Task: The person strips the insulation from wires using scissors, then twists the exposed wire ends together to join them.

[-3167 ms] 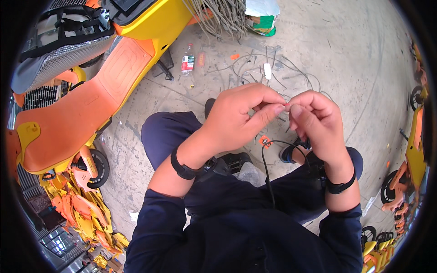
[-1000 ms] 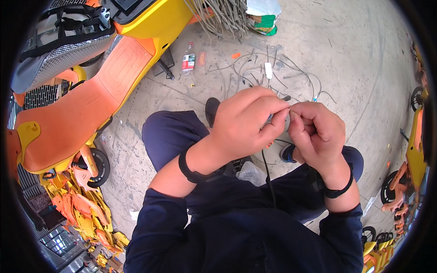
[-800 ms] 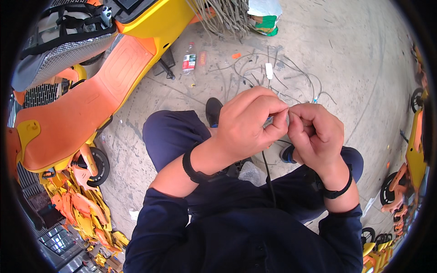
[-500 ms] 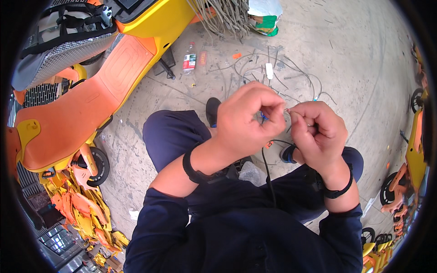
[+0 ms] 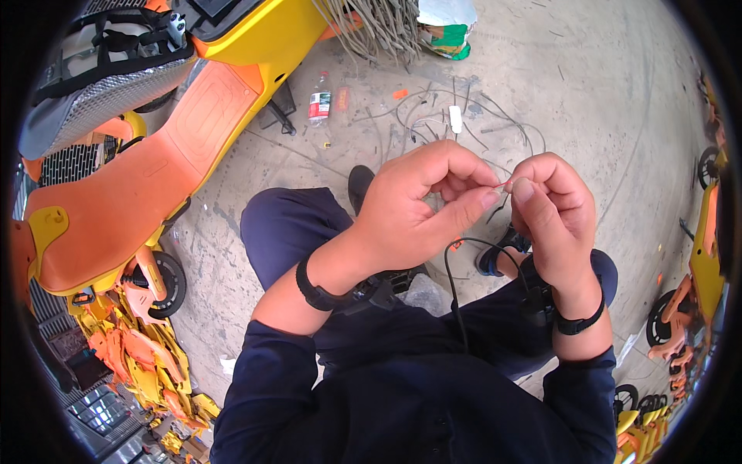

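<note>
In front of my knees, a thin red wire shows as a short stretch between my fingertips. My left hand pinches one end between thumb and fingers. Close against it, my right hand is closed too, its thumb and forefinger pressed on the wire's other side. The fingers hide most of the wire. Below the hands a black cable loops up from my lap and runs toward my right wrist.
Loose grey cables and a white plastic piece lie on the floor ahead. Beyond are a bottle, a grey cable bundle and a bag. An orange and yellow scooter body stands left, above piled panels.
My left fingers have uncurled from a tight loop into a longer pinch, and the thumb is now extended. The hands have shifted slightly right, and the red wire shows more clearly.
</note>
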The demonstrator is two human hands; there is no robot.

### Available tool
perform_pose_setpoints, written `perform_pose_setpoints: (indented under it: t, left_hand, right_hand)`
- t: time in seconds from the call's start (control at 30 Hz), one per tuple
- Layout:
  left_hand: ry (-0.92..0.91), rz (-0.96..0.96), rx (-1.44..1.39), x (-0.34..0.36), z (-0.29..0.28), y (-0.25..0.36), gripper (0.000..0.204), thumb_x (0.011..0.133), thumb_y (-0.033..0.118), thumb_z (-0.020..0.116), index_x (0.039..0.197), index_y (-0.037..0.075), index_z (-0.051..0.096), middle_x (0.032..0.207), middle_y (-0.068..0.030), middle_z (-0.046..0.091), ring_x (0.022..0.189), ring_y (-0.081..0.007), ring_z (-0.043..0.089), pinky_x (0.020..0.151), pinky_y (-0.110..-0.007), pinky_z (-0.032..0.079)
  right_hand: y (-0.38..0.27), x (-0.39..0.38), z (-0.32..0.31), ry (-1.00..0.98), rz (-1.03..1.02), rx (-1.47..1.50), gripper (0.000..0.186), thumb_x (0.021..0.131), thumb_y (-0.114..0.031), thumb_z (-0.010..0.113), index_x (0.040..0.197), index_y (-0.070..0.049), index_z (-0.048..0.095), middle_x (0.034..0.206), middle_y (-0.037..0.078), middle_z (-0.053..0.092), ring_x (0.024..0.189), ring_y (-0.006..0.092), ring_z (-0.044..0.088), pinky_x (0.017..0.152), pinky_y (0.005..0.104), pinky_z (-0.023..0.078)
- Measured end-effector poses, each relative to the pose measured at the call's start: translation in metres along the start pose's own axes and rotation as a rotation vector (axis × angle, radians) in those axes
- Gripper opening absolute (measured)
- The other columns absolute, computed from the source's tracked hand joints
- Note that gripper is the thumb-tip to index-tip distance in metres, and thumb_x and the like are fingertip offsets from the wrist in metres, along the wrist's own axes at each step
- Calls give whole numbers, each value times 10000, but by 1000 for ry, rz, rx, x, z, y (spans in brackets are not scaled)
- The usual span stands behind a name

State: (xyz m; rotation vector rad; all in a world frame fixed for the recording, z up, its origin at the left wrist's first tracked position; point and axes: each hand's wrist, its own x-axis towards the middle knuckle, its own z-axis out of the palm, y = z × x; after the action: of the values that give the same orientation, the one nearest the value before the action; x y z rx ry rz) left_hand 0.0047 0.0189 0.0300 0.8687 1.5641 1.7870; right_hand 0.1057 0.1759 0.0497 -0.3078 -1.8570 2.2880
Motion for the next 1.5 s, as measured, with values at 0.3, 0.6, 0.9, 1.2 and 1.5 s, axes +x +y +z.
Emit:
perform_pose_setpoints:
  t: [0.3,0.6,0.9,1.2,1.5]
  left_hand:
    - [93,155,327,3,3,4,65,844,32,632,907,14,628,791,-13,585,606,-36,467,529,-184,357]
    - [102,138,537,3,-1,6,83,847,115,661,871,39,637,603,40,543,503,-24,426,453,-199,324]
    - [-143,-224,206,13,-30,2,83,862,98,642,882,18,639,703,22,599,578,-7,422,536,-180,339]
    - [-45,-245,422,13,-44,-8,177,826,88,666,998,48,656,750,5,622,599,-54,464,570,-217,390]
    - [366,63,1028,10,-103,16,156,772,158,699,881,49,673,818,-91,646,754,-289,578,706,-343,473]
  right_hand:
    - [8,3,0,-7,-87,-218,48,925,-55,527,919,-13,550,687,-50,510,606,5,407,533,172,327]
    - [3,6,-3,-60,-109,-539,43,908,-52,546,891,-17,564,668,30,560,609,79,504,566,215,418]
    - [-3,23,-34,24,268,96,197,957,-222,481,874,-54,544,583,-74,346,470,17,222,412,198,188]
    - [-5,35,-48,-51,380,5,212,916,-231,577,806,-50,558,592,-72,395,506,21,312,430,194,266]
    - [3,45,-93,-31,128,-820,245,856,-225,656,762,-4,607,605,-29,475,589,70,400,523,256,355]
